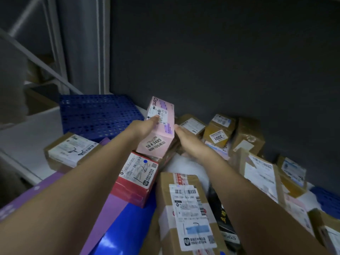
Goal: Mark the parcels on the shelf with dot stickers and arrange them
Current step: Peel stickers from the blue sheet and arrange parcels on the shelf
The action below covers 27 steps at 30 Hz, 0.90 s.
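- The left hand (145, 126) has its grip closed round the pink parcel (159, 129), tilted above the red box (137, 176) on the shelf (22, 137).
- The right hand (185, 137) is open-fingered, just beside the parcel's right face.
- Step, seemingly: arranging; no sticker shows on the pink parcel.
- Next: steady it, find a dot, then place it.

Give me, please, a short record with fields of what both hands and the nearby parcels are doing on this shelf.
left hand: holds the pink box, thumb on its label
right hand: open, fingertips at the pink box's right edge
pink box: tilted, raised above the pile
red box: below it, blue dot sticker on its label
blue crate: behind, to the left
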Each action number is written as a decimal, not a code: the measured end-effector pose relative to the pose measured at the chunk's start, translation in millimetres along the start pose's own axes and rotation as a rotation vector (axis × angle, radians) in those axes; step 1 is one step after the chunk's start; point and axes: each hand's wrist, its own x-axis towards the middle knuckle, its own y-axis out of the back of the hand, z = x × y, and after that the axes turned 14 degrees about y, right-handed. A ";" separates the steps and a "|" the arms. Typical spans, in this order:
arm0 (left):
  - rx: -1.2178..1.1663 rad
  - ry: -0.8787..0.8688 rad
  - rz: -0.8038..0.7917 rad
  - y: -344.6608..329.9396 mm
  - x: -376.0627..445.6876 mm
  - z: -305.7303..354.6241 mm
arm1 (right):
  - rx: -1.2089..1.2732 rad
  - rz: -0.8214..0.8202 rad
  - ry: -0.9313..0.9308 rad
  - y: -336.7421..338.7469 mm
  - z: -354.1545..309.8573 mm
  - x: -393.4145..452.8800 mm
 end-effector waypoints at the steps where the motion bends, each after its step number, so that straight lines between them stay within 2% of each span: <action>1: 0.006 0.000 -0.037 1.9 2.0 -0.6 | 0.077 -0.006 -0.044 -6.8 -1.4 2.2; 4: -0.019 0.003 -0.097 7.8 4.2 -1.5 | 0.184 0.049 -0.050 -17.8 -3.5 7.9; 11: 0.032 -0.062 0.028 28.3 9.6 -9.1 | 0.139 0.084 0.058 -27.7 -2.4 10.6; 14: 0.096 -0.135 0.102 31.5 12.0 -11.2 | 0.163 0.075 0.063 -32.1 1.5 9.5; 16: 0.152 -0.178 0.152 30.5 10.9 -12.5 | 0.182 0.124 0.051 -34.7 5.8 12.5; 18: 0.159 -0.192 0.177 29.5 8.9 -13.6 | 0.121 0.210 0.089 -36.4 11.6 16.0; 19: 0.148 -0.192 0.172 29.4 8.0 -14.5 | 0.002 0.221 0.156 -35.8 16.5 18.5; 21: 0.130 -0.206 0.169 30.2 5.7 -16.6 | -0.251 0.114 0.261 -35.0 23.7 19.1; 24: 0.142 -0.284 0.235 29.4 6.3 -19.0 | -0.357 -0.071 0.271 -38.4 31.5 16.2; 27: 0.227 -0.422 0.393 22.7 5.8 -17.3 | -0.414 -0.062 0.339 -40.0 41.0 13.4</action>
